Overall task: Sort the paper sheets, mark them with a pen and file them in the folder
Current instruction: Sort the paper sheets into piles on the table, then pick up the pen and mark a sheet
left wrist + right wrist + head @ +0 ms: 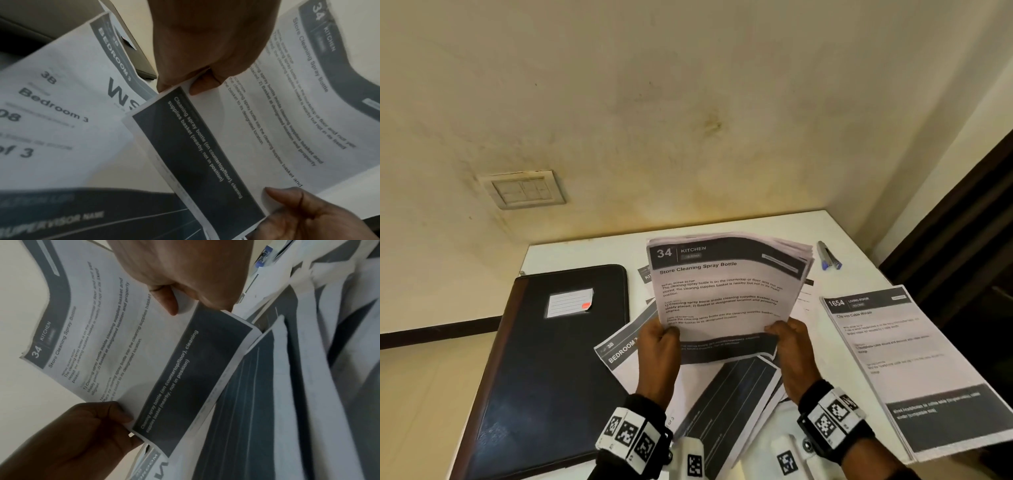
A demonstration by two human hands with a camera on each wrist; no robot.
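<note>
Both hands hold up a stack of printed sheets [722, 294] above the white table; the front page reads "34 KITCHEN, Store Cleaning Spray Bottle" [287, 113] [107, 340]. My left hand [659, 346] pinches the stack's lower left edge, thumb on the front [200, 84]. My right hand [792, 346] pinches the lower right edge [174, 296]. A black folder [544, 370] with a label pocket lies shut at the left. A pen [828, 256] with blue ends lies at the back right.
Loose sheets lie under the hands: a "Bedroom 3" page [619, 349] [61, 105] and a dark-banded page [732, 401]. A "1654 Living Room" stack [893, 359] lies at the right. The table [585, 253] meets the wall, and dark woodwork [962, 212] stands right.
</note>
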